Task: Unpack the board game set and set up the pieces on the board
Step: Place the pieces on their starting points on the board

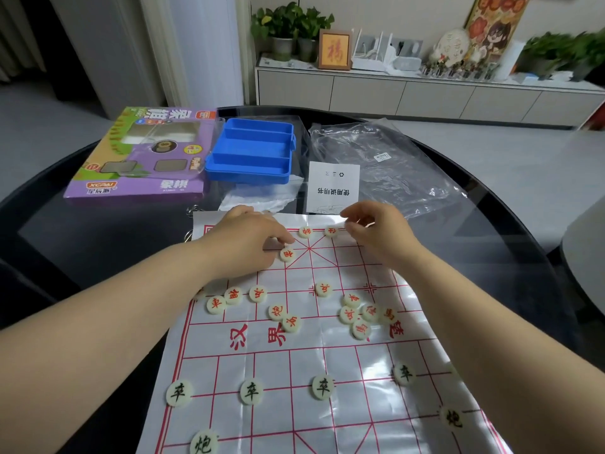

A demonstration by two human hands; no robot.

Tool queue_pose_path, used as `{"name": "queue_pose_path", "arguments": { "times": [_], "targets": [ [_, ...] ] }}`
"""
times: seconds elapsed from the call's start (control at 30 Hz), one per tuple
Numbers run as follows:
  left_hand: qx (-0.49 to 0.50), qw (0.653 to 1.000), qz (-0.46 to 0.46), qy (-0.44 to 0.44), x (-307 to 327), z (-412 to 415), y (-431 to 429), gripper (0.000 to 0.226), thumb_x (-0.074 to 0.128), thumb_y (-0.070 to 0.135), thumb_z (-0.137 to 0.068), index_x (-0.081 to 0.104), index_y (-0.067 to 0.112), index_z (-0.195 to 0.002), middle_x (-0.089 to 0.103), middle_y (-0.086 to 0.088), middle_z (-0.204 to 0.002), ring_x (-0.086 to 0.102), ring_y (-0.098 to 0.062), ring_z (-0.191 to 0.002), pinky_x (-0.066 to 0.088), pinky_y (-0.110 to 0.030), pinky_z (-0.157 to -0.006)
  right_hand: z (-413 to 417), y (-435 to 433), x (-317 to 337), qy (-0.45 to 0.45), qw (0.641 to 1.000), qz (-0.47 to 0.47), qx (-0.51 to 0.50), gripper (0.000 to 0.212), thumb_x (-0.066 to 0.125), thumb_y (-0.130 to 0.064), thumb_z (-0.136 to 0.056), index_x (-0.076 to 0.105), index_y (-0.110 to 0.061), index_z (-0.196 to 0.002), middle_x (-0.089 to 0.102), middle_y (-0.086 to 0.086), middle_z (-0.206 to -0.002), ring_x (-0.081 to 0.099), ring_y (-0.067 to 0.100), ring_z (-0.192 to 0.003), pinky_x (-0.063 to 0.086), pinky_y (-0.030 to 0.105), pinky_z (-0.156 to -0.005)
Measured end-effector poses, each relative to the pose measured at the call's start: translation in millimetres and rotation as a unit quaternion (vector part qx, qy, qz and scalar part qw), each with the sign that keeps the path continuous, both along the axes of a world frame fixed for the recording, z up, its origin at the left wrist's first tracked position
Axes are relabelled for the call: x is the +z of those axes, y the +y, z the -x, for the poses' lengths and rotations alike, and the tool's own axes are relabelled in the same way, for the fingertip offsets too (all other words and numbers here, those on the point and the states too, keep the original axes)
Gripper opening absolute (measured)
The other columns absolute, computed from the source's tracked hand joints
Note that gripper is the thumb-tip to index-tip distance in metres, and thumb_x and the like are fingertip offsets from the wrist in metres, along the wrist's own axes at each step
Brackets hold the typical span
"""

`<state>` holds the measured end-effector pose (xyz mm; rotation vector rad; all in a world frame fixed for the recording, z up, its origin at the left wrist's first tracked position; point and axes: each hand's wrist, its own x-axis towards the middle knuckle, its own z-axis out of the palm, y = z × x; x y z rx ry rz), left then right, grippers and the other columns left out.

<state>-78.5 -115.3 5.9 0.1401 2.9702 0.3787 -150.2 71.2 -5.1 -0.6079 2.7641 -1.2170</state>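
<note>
The blue tray [252, 152] is emptied and the board [327, 358] lies spread on the tabletop [98, 257]. Only 2 red pieces [305, 231] sit on the far row, and the loose reds [357, 317] still clutter mid-board. Your left hand [242, 240] bends its fingertips beside a 3rd red piece [287, 254], perhaps touching it; you cannot tell its grip. Your right hand [379, 234] hangs loosely curled, holding nothing.

A long white cabinet [425, 93] stands at twelve o'clock. Green plants [288, 24], a framed picture [334, 50] and a white router [373, 55] sit on it. A bright poster [491, 24] hangs at one o'clock.
</note>
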Motion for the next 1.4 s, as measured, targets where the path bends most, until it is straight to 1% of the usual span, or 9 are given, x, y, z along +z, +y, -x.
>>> {"name": "queue_pose_path", "arguments": {
  "times": [0.1,0.23,0.3,0.5,0.73,0.97,1.13,1.27,1.4],
  "targets": [
    [0.036,0.999,-0.003,0.015,1.6,-9.7,-6.2,0.036,0.047,0.021,-0.093,0.050,0.031,-0.127,0.048,0.010,-0.134,0.036,-0.013,-0.125,0.027,-0.027,-0.105,-17.0,-15.5,4.5,0.036,0.997,-0.027,0.064,0.022,0.054,-0.005,-0.087,0.066,-0.010,-0.105,0.061,0.002,-0.096,0.047,0.004,-0.070,0.036,0.009,-0.061],
    [0.025,0.999,0.020,-0.017,1.3,-18.1,-9.1,0.041,0.046,0.026,-0.093,0.042,0.029,-0.134,0.039,0.009,-0.142,0.036,-0.011,-0.128,0.029,-0.025,-0.105,-33.0,-39.3,2.5,0.035,0.968,-0.167,0.182,0.034,0.052,-0.016,-0.089,0.055,-0.016,-0.123,0.051,0.006,-0.123,0.050,0.018,-0.107,0.037,0.021,-0.088],
    [0.029,0.998,0.006,-0.052,2.1,-19.5,-11.9,0.045,0.050,0.026,-0.091,0.039,0.029,-0.136,0.035,0.009,-0.145,0.034,-0.011,-0.131,0.027,-0.024,-0.106,-34.3,-45.2,1.4,0.029,0.963,-0.189,0.189,0.035,0.051,-0.019,-0.090,0.054,-0.018,-0.125,0.048,0.006,-0.125,0.048,0.019,-0.114,0.037,0.022,-0.092],
    [0.042,0.996,-0.024,-0.071,2.6,-18.2,-15.8,0.048,0.057,0.026,-0.088,0.043,0.030,-0.133,0.042,0.008,-0.140,0.042,-0.010,-0.125,0.034,-0.025,-0.103,-36.6,-50.2,3.4,0.035,0.962,-0.208,0.176,0.029,0.052,-0.022,-0.090,0.059,-0.016,-0.118,0.051,0.007,-0.117,0.051,0.020,-0.107,0.040,0.024,-0.087],
    [0.065,0.991,-0.085,-0.073,-0.6,-26.0,-20.1,0.049,0.058,0.024,-0.087,0.043,0.031,-0.133,0.042,0.008,-0.141,0.041,-0.009,-0.126,0.032,-0.022,-0.102,-43.3,-47.1,3.6,0.048,0.959,-0.238,0.149,0.029,0.055,-0.027,-0.088,0.057,-0.012,-0.113,0.054,0.006,-0.115,0.049,0.021,-0.105,0.043,0.031,-0.086],
    [0.044,0.995,-0.033,-0.081,5.4,-29.5,-17.4,0.047,0.055,0.029,-0.089,0.041,0.032,-0.134,0.041,0.009,-0.141,0.039,-0.011,-0.126,0.031,-0.024,-0.103,-35.2,-19.5,7.9,0.061,0.964,-0.232,0.116,0.026,0.059,-0.024,-0.085,0.062,-0.010,-0.107,0.057,0.008,-0.111,0.049,0.022,-0.103,0.040,0.028,-0.082],
    [0.049,0.995,-0.037,-0.084,5.8,-29.3,-16.8,0.047,0.056,0.028,-0.088,0.042,0.032,-0.133,0.042,0.008,-0.141,0.040,-0.011,-0.125,0.032,-0.025,-0.104,-18.8,2.9,7.4,0.042,0.979,-0.193,0.053,0.023,0.060,-0.016,-0.084,0.063,-0.006,-0.105,0.059,0.008,-0.110,0.043,0.013,-0.087,0.030,0.018,-0.057],
    [0.050,0.995,-0.035,-0.084,4.4,-29.0,-16.5,0.047,0.055,0.028,-0.089,0.041,0.032,-0.134,0.040,0.009,-0.142,0.039,-0.011,-0.126,0.032,-0.025,-0.103,-4.5,20.2,0.8,0.038,0.983,-0.179,-0.013,0.020,0.058,-0.018,-0.086,0.064,-0.005,-0.100,0.059,0.010,-0.106,0.044,0.014,-0.088,0.031,0.021,-0.069],
    [0.056,0.994,-0.045,-0.077,3.3,-27.4,-17.3,0.046,0.057,0.028,-0.087,0.044,0.032,-0.131,0.044,0.008,-0.138,0.043,-0.011,-0.122,0.034,-0.024,-0.100,1.4,20.4,-3.3,0.032,0.985,-0.168,-0.018,0.020,0.062,-0.020,-0.084,0.066,-0.008,-0.098,0.054,0.005,-0.098,0.046,0.018,-0.094,0.030,0.020,-0.072]
  ]
}}
